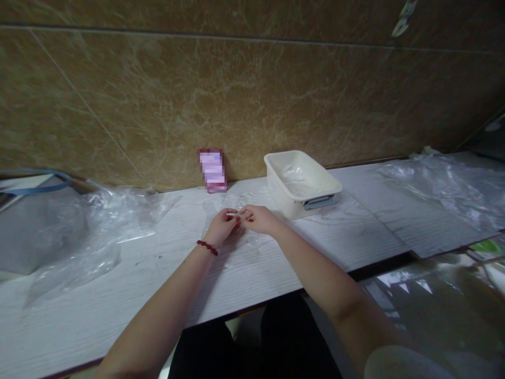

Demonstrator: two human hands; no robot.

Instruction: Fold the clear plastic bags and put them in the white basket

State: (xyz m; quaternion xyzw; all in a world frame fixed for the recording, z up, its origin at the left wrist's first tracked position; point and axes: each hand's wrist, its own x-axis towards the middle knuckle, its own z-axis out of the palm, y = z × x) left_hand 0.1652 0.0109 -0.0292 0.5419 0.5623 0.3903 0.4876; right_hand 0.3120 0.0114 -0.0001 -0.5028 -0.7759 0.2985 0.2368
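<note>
Nearest, the table's (158, 284) front edge runs above the dark-clad legs. Beyond it, the left hand (223, 225) and right hand (258, 218) meet at the fingertips around clear film (251, 237); whether either is clamped on it cannot be told. Bare surface lies before both forearms. Right of the hands, the white bin (282, 195) holds clear plastic (292, 171). Bags (118, 210) lie far left, others far right. A phone (213, 169) leans on the wall (236, 105).
</note>
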